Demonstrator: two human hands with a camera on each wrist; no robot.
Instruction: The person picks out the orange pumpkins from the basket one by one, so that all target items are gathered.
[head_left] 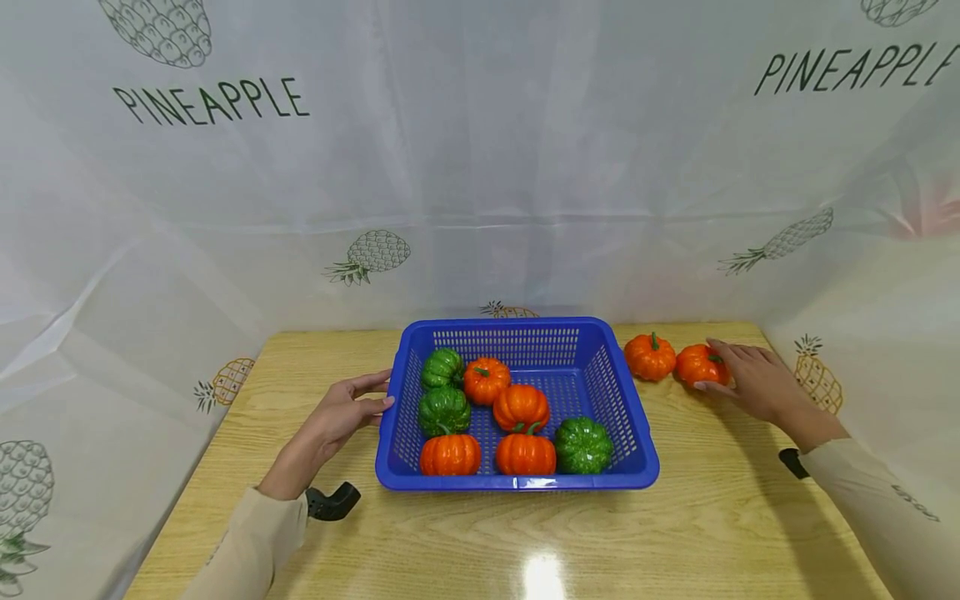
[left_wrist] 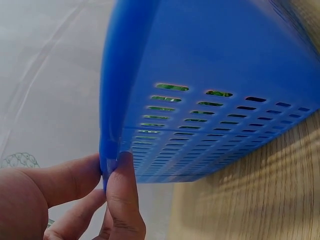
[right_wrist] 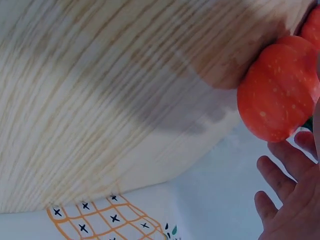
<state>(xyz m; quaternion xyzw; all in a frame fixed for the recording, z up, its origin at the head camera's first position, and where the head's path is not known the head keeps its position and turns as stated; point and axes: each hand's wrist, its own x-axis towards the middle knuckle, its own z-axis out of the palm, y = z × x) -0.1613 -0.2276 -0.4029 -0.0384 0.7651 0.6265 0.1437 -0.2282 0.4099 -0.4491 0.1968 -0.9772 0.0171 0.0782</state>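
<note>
A blue plastic basket (head_left: 517,482) stands on the table with several orange pumpkins (head_left: 521,408) and several green pumpkins (head_left: 583,446) inside. My left hand (head_left: 341,417) pinches the basket's left rim; the left wrist view shows thumb and fingers on both sides of that blue rim (left_wrist: 111,100). On the far right of the table lies an orange pumpkin (head_left: 697,365), its stem tilted to the right. My right hand (head_left: 761,383) reaches over it, thumb at its near side and fingers at its far side. In the right wrist view those fingers (right_wrist: 282,180) look spread and fairly straight beside the pumpkin (right_wrist: 275,92).
Another orange pumpkin (head_left: 650,358) sits between the basket and my right hand. A wooden table (head_left: 450,542) bears everything. White sheeting (head_left: 480,167) with pineapple prints rises behind the table and along its sides.
</note>
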